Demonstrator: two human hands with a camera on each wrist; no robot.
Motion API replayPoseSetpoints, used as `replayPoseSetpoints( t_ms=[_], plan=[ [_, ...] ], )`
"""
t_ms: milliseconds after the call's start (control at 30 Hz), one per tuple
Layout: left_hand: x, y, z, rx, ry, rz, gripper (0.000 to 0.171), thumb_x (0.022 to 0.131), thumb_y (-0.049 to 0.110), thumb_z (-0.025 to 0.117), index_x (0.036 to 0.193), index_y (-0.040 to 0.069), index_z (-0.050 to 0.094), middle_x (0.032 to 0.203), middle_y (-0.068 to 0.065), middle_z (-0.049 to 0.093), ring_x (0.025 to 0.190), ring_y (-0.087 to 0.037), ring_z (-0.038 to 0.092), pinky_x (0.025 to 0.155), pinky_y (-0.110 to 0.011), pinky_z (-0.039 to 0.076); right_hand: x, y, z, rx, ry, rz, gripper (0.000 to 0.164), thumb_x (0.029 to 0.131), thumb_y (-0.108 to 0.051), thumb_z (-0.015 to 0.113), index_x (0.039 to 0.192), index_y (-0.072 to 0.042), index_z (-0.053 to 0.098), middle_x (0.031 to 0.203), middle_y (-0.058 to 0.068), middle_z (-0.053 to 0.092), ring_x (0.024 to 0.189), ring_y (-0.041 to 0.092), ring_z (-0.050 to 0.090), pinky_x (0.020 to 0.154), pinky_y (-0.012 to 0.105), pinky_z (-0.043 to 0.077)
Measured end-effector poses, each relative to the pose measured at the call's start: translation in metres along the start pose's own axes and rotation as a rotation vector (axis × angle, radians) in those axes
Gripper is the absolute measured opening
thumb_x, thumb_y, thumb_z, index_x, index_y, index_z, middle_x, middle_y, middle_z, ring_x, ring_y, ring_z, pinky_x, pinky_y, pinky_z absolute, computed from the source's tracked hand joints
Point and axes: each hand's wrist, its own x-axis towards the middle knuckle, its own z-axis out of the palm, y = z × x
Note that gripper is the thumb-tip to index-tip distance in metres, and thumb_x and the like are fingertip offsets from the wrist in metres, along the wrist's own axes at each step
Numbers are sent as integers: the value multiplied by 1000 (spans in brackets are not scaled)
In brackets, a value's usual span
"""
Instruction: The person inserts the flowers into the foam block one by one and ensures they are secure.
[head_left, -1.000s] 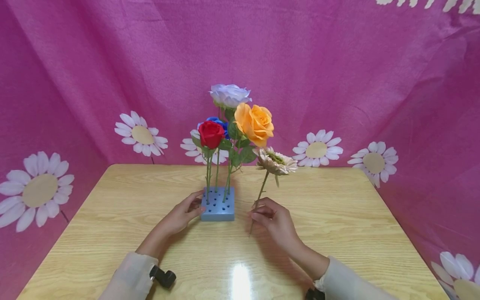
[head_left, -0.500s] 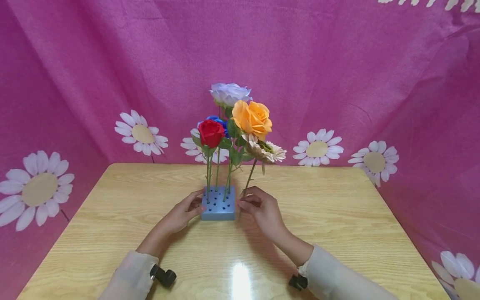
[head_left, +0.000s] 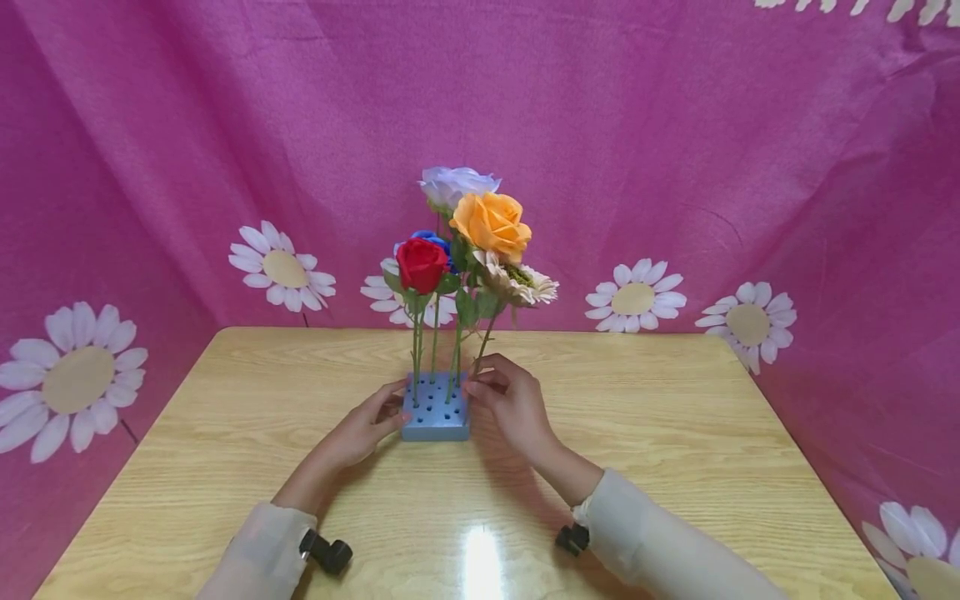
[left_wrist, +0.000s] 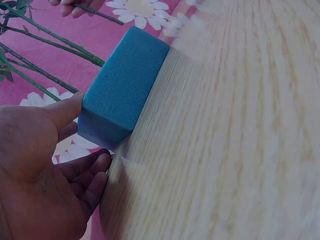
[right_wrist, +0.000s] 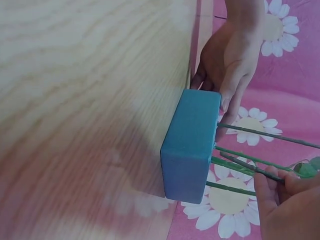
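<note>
A blue block with holes in its top (head_left: pixel 435 432) stands on the table. My left hand (head_left: pixel 366 429) holds it at its left side, the thumb on the upper edge in the left wrist view. Between thumb and fingers my right hand (head_left: pixel 516 410) pinches the stem of a pale pink artificial daisy-like flower (head_left: pixel 517 282), at the block's right edge. In the right wrist view the stem's lower end (right_wrist: pixel 235 159) hangs over the holed face, apart from it. A red rose (head_left: pixel 422 265), an orange rose (head_left: pixel 492 225), a lilac flower (head_left: pixel 457 185) and a partly hidden blue flower (head_left: pixel 432 239) rise from the block.
The wooden table (head_left: pixel 645 417) reaches back to a pink curtain (head_left: pixel 675 150) printed with white daisies. Leaves of the standing flowers (head_left: pixel 467 307) crowd next to the pale flower. A black wrist camera (head_left: pixel 327 553) sits at the left cuff.
My right hand has moved left and slightly away from me, bringing the pale flower from beside the block to its edge. The orange rose has shifted left. My left hand has stayed still.
</note>
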Motion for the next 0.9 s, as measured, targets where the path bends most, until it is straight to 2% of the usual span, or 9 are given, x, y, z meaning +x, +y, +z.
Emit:
replayPoseSetpoints(
  t_ms=[100,233,400,567,900],
  plan=[
    [0,1,0,-1,-1,-6,61,108,20,56,162,11,29,149,-24,50,134,-41,51,114,-57,39,5,-1,4,17,10,-2,13,91,5,74,103,7,67,87,22,75,86,38,75,82,52,62],
    [0,2,0,-4,-4,-16,61,108,20,56,162,11,29,149,-25,50,134,-42,51,115,-58,38,9,-1,10,46,17,1,13,90,7,74,102,6,67,86,24,75,85,41,75,78,41,64],
    [0,1,1,-7,-2,-19,61,108,20,56,162,12,30,148,-25,50,134,-42,51,115,-58,38,13,0,15,16,17,-12,13,90,6,74,102,4,68,86,22,75,83,35,76,72,32,63],
    [0,0,0,-9,-2,-10,60,108,20,56,162,11,30,149,-26,50,134,-42,51,114,-58,39,14,1,19,11,11,-6,11,91,5,73,101,4,68,88,22,76,83,31,76,73,33,64],
    [0,2,1,1,2,20,59,108,20,56,161,9,31,147,-26,51,133,-43,52,113,-58,40,16,7,25,-4,8,15,11,91,7,72,102,5,69,92,23,75,87,37,75,74,36,64]
  ],
)
